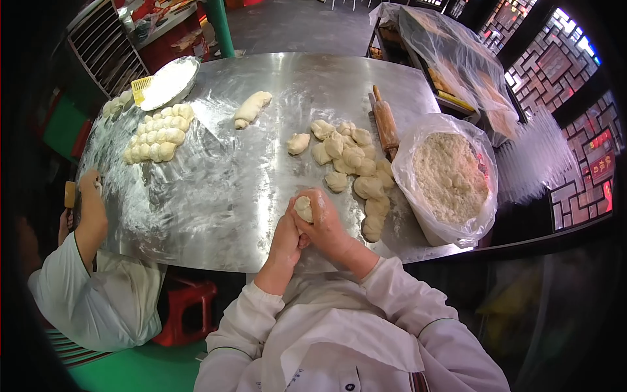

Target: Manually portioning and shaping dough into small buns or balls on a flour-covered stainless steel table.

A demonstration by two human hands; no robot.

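Both my hands are cupped together round a ball of dough (304,208), over the near part of a metal table (220,220). My left hand (285,234) wraps it from the left and below, partly hidden; my right hand (323,218) closes over it from the right, the dough's pale top showing between the fingers. To the right of my hands lies a heap of dough pieces (353,157), with a single piece (298,143) apart on its left. A wooden rolling pin (385,122) rests beyond the heap, beside a plastic-lined tub of crumbly pale filling (450,176).
Rows of dough balls (159,134) and a rolled dough piece (252,110) lie farther off on the floured steel. A bowl of flour (171,83) and a yellow scraper (142,90) stand at the far left. A co-worker's arm (93,220) reaches over the left edge. A red stool (188,308) is below.
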